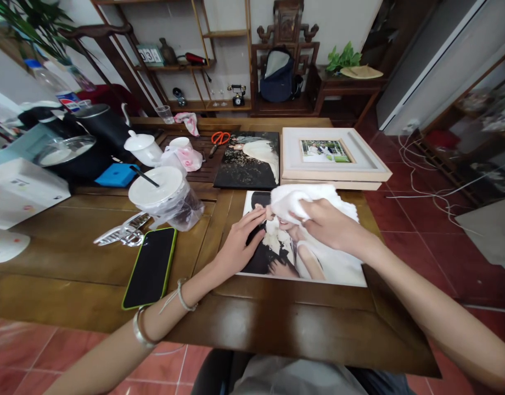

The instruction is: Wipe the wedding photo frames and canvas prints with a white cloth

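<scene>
A large photo print (318, 263) lies flat on the wooden table (91, 247) in front of me. My left hand (240, 241) rests flat on the print's left edge, fingers stretched out, holding it down. My right hand (326, 222) is closed on a white cloth (296, 200) and presses it onto the upper part of the print. Bracelets circle my left wrist.
A phone in a green case (151, 266) and a hair clip (123, 233) lie left of the print. Behind are a lidded plastic cup (164, 195), a dark photo panel (248, 162), a white framed picture (332, 159), scissors (218, 138), a teapot (143, 148) and boxes.
</scene>
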A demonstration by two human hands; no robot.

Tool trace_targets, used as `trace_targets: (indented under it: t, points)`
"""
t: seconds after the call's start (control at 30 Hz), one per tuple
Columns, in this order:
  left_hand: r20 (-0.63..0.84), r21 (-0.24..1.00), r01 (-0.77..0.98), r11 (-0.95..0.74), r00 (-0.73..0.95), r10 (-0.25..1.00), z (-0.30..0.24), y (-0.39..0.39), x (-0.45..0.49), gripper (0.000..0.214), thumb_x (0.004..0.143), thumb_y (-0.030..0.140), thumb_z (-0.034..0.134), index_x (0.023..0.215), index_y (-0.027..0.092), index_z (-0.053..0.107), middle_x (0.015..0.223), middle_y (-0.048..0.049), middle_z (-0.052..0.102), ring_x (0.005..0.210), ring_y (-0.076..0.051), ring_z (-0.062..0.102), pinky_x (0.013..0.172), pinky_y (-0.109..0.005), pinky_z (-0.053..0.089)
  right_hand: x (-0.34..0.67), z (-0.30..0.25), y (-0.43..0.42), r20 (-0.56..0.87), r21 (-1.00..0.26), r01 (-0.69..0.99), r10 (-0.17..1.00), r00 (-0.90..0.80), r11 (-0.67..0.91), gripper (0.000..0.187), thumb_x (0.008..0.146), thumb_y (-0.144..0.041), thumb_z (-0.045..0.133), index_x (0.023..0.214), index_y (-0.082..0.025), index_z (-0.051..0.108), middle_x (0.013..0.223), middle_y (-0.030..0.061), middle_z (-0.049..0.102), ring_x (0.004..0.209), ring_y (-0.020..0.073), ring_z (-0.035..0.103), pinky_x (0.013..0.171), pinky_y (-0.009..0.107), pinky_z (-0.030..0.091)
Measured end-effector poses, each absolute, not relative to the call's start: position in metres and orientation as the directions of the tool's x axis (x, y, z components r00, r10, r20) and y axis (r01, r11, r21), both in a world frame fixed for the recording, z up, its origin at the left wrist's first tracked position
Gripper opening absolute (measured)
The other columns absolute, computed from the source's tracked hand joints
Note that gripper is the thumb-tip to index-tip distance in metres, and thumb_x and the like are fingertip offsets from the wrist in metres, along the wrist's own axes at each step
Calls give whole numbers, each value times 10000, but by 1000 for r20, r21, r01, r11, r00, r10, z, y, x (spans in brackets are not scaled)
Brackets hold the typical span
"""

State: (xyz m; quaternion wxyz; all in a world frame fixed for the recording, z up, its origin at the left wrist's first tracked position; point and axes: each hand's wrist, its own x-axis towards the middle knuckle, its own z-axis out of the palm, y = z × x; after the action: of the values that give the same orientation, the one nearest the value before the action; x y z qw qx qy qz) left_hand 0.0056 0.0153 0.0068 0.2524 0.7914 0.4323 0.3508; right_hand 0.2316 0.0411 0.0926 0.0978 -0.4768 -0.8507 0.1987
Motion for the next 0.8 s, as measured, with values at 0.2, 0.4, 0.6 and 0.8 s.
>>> trace_targets:
  t: [0.2, 0.4, 0.6, 0.8]
  points:
    - [336, 705, 508, -495, 375, 864, 7, 15, 6, 371, 954, 254, 455, 1318, 226, 527, 1418, -85, 506, 1360, -221, 412, 1141, -484, 319, 292, 87, 18, 48, -356, 832, 898, -438, 425, 139, 790, -130, 361, 731, -253, 386, 684, 23, 485, 661, 220, 518, 624, 342, 401]
    - [329, 703, 514, -492, 378, 865, 6, 14, 6, 379, 958, 257, 446, 1330, 231, 513, 1422, -89, 499, 1368, -223, 400, 1139, -479, 316, 297, 86, 4, 50, -308, 873, 923, -383, 379, 161, 834, -157, 363, 718, -267, 379, 653, 20, 521, 661, 243, 560, 649, 384, 457]
    - [282, 716, 532, -451, 371, 885, 9, 12, 6, 423, 985, 279, 382, 1405, 247, 415, 1508, -76, 385, 1420, -214, 305, 1161, -462, 263, 257, 77, 19, 80, -254, 766, 802, -592, 591, 237, 748, -46, 449, 899, -165, 589, 1041, 149, 672, 1247, 355, 478, 1008, 550, 378]
    - [271, 736, 524, -430, 354, 895, 7, 10, 4, 530, 1004, 343, 312, 1508, 267, 167, 1578, -68, 235, 1457, -209, 200, 1187, -441, 184, 218, 66, 20, 47, -232, 605, 630, -775, 762, 324, 706, -75, 538, 980, -153, 693, 1466, 134, 423, 1428, 356, 167, 1116, 649, 118]
